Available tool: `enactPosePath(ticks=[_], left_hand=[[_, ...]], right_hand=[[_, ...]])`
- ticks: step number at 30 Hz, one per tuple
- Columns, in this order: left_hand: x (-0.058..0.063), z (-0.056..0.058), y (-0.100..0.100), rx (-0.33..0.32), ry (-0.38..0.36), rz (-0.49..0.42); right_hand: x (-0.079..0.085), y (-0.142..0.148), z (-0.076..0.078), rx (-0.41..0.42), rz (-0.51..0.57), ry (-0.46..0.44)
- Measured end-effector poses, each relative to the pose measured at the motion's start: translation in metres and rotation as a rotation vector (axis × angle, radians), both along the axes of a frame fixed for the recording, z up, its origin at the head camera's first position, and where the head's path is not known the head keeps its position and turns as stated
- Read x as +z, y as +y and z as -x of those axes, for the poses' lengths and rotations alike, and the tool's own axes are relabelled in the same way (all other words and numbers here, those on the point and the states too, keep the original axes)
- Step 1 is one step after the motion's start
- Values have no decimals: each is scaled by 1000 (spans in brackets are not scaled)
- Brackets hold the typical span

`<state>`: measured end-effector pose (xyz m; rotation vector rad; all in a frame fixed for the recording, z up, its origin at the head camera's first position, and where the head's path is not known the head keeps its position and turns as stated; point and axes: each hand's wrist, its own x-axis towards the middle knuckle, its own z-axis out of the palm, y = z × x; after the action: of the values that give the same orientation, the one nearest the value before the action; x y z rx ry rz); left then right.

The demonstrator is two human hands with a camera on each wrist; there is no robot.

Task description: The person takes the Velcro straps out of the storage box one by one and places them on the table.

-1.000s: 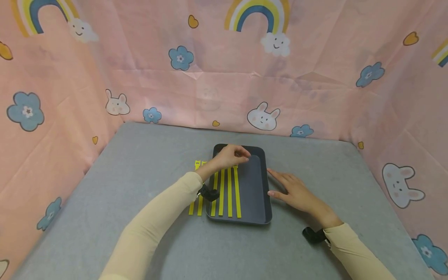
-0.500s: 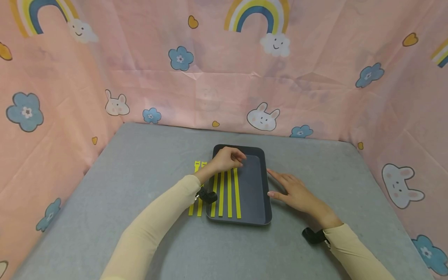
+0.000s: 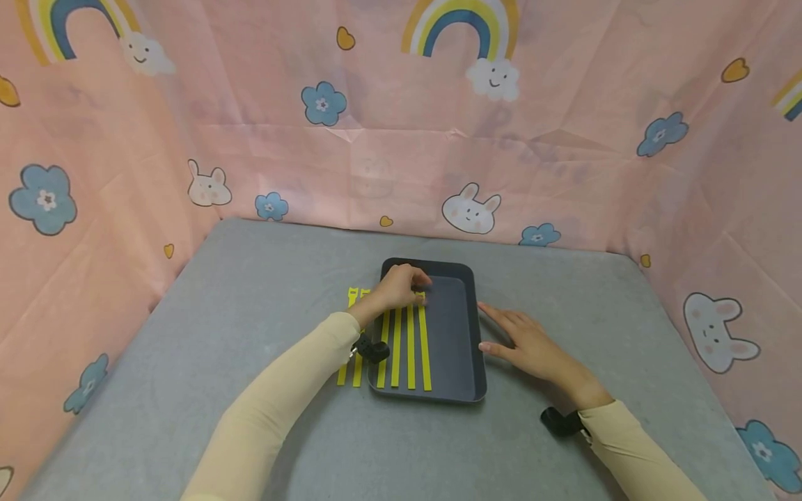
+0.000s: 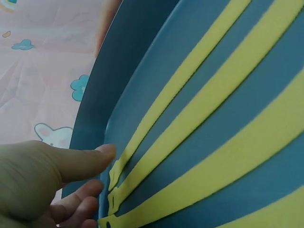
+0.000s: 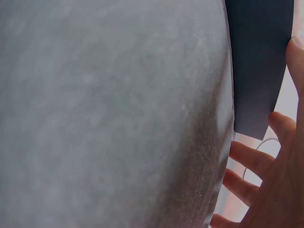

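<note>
A dark grey rectangular tray (image 3: 452, 348) lies on the table, with several yellow hook-and-loop cable ties side by side in its left part. My left hand (image 3: 397, 287) is over the far ends of these ties, fingers loosely bent, covering some of their heads. In the left wrist view the thumb (image 4: 105, 154) is right at the slotted head of the rightmost tie (image 4: 185, 76), and no tie shows between thumb and fingers. My right hand (image 3: 526, 344) rests beside the tray's right wall, its fingers extended with the tips at the wall.
Two more yellow ties (image 3: 358, 362) lie on the grey table (image 3: 263, 278) left of the tray, partly hidden by my left forearm. A pink printed curtain (image 3: 388, 160) encloses the back and sides. Each wrist wears a small black camera (image 3: 374, 349).
My left hand has shifted left, its fingertips now near the rightmost tie's head, which shows again beside them. My right hand, the tray and the ties have stayed in place.
</note>
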<state>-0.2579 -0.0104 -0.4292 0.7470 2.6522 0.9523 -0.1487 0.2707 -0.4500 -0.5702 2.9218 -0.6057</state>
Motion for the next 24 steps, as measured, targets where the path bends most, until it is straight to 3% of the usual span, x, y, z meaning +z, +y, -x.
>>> enactPosePath(ticks=[9, 15, 24], left_hand=[[2, -3, 0, 8, 22, 121], [-1, -3, 4, 26, 76, 210], [-2, -10, 20, 13, 109, 244]], right_hand=[[1, 0, -1, 4, 8, 2], [1, 0, 0, 0, 5, -2], [1, -1, 0, -6, -10, -7]])
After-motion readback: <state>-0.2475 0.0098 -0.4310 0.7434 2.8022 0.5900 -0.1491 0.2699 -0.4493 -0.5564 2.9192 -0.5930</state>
